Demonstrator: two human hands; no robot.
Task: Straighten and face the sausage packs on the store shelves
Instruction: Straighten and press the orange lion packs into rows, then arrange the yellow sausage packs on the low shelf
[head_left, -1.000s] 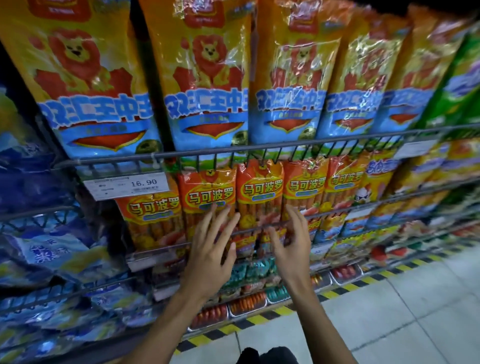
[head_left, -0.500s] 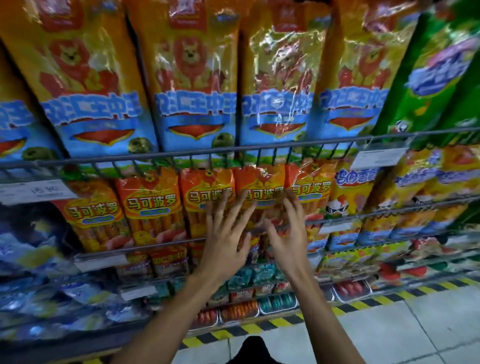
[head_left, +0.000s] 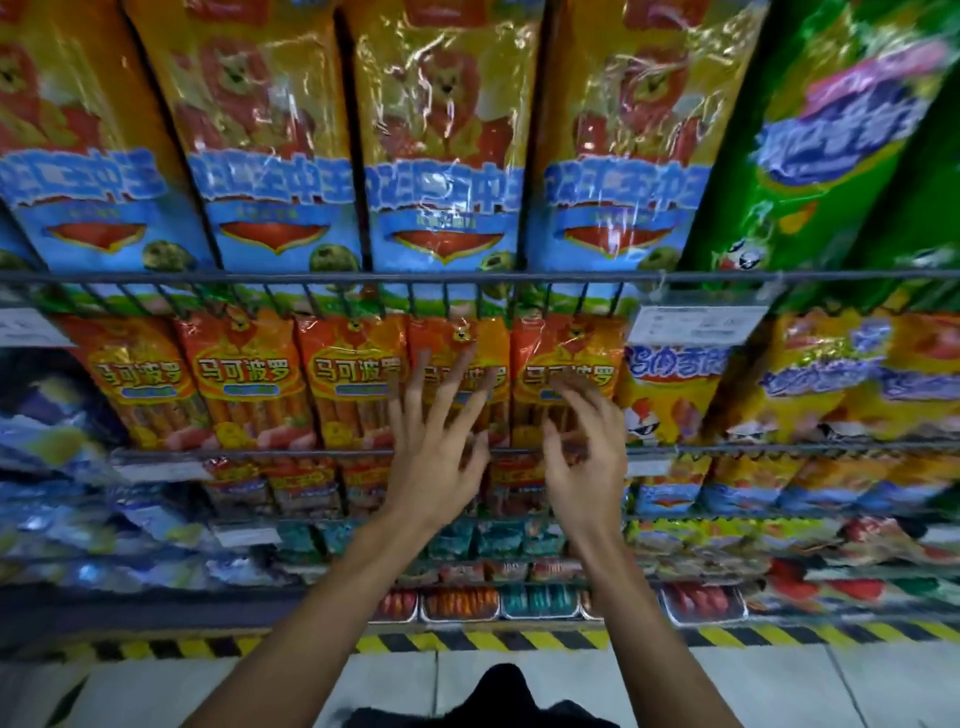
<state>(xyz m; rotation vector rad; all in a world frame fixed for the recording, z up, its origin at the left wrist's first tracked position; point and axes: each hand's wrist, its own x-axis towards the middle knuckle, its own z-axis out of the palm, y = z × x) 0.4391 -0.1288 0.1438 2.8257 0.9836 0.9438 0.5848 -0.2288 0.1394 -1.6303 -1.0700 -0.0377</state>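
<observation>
Both hands were raised to the row of orange sausage packs (head_left: 353, 384) standing behind the wire shelf rail (head_left: 311, 453). The left hand (head_left: 436, 447) had its fingers spread straight against one pack; the right hand (head_left: 584, 447), blurred, had loosely curled fingers, gripping nothing visible.

Along the top of the frame stand tall sausage packs (head_left: 270, 156) in golden yellow with a red lion figure, a blue lower band and white lettering. At upper right the green packs (head_left: 831, 156) carry blue and pink lettering. Across the middle row, the small sausage packs (head_left: 244, 379) are orange-red with a yellow label oval and red characters. The shelf rail (head_left: 156, 277) is grey wire. Near the bottom, the floor strip (head_left: 493, 640) is striped yellow and black beside pale grey floor tiles (head_left: 779, 686).
</observation>
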